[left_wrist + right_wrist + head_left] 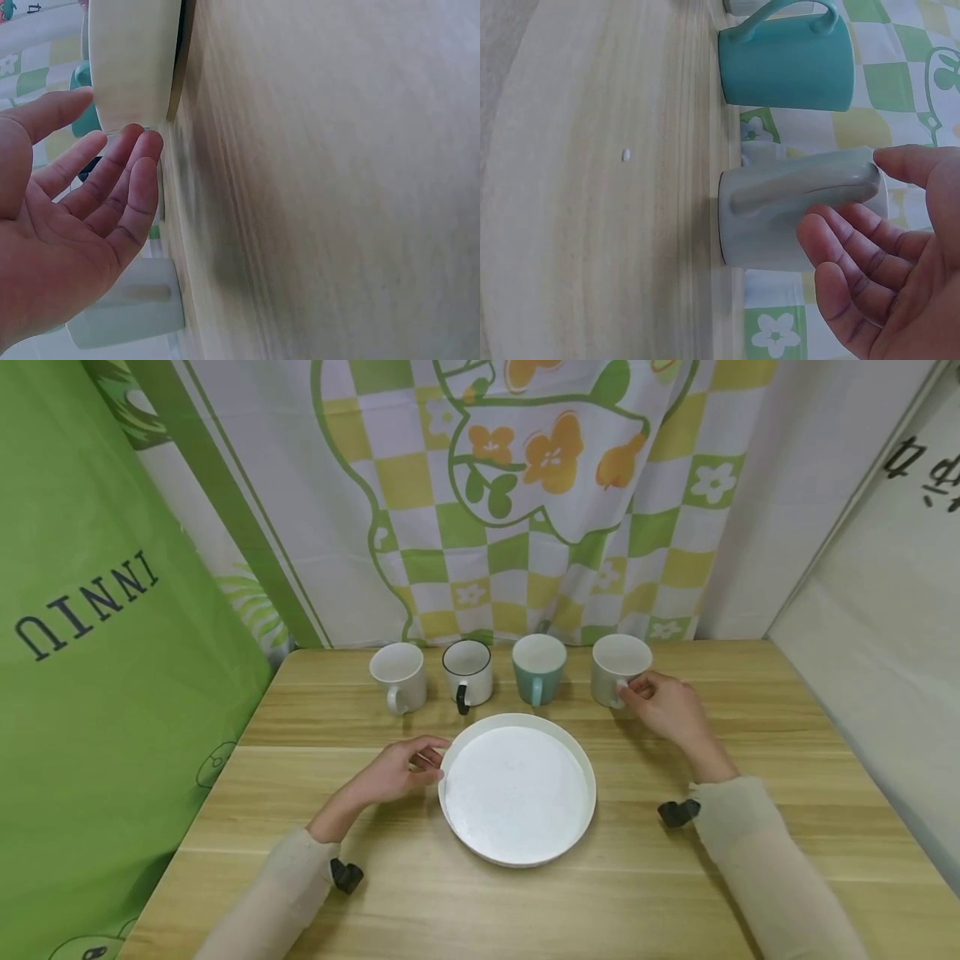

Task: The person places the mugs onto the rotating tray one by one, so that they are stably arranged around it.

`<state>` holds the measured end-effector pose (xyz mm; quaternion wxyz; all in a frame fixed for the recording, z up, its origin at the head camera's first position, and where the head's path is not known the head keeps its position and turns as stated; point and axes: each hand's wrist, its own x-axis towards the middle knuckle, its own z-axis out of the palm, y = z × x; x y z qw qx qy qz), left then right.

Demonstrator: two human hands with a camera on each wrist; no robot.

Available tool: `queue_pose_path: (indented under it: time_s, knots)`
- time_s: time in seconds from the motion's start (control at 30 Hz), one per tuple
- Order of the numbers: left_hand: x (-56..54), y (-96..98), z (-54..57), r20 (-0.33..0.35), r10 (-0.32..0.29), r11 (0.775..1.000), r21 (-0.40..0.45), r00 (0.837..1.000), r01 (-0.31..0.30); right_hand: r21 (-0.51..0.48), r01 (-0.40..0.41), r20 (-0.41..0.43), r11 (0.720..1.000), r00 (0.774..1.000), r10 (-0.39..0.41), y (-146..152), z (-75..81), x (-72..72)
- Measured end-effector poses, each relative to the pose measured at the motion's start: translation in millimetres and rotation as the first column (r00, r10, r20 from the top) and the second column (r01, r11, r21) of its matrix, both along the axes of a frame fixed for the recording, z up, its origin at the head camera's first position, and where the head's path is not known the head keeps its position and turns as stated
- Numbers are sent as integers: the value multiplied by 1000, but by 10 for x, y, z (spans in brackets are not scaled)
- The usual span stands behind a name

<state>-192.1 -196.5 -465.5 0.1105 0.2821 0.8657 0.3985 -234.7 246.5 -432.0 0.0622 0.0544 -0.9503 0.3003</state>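
Note:
My right hand [667, 706] is at the handle of a pale grey mug [609, 670] standing on the table. In the right wrist view the thumb [900, 161] is at the upper end of the handle, with loosely bent fingers [829, 232] on its other side, spread apart from the thumb. A round white tray [517, 793] with a low rim lies mid-table. My left hand [397, 768] is at its left rim, thumb and fingertips beside the wall. The left wrist view shows that palm empty, its fingers [139, 187] relaxed.
Behind the tray, a white mug [399, 672], a white mug with a black rim and handle [468, 672] and a teal mug [538, 670] form a row with the grey one. A patterned curtain [555, 527] hangs along the back edge of the wooden table [637, 893].

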Motion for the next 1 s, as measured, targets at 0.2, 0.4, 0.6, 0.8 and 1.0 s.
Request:
queue_pose_path:
  time_s: [0.2,0.4,0.6,0.8,1.0]
  knots:
    - [6,12,-22,46,17,1000,-3,999,-17,-7,9,1,1000,1000,-9,-9,-12,8]
    - [15,-3,-27,71,10,1000,0,997,-10,-46,17,25,999,1000,-16,9,-7,4]
    - [18,-6,-34,95,16,1000,-3,995,-15,-110,12,80,994,997,-4,73,-17,-11]
    - [22,-10,-35,107,20,1000,-3,994,-20,-113,34,125,993,992,-19,138,-20,-21]
    - [22,-24,-51,109,21,1000,9,994,-22,-94,51,129,994,991,-39,158,-21,-24]
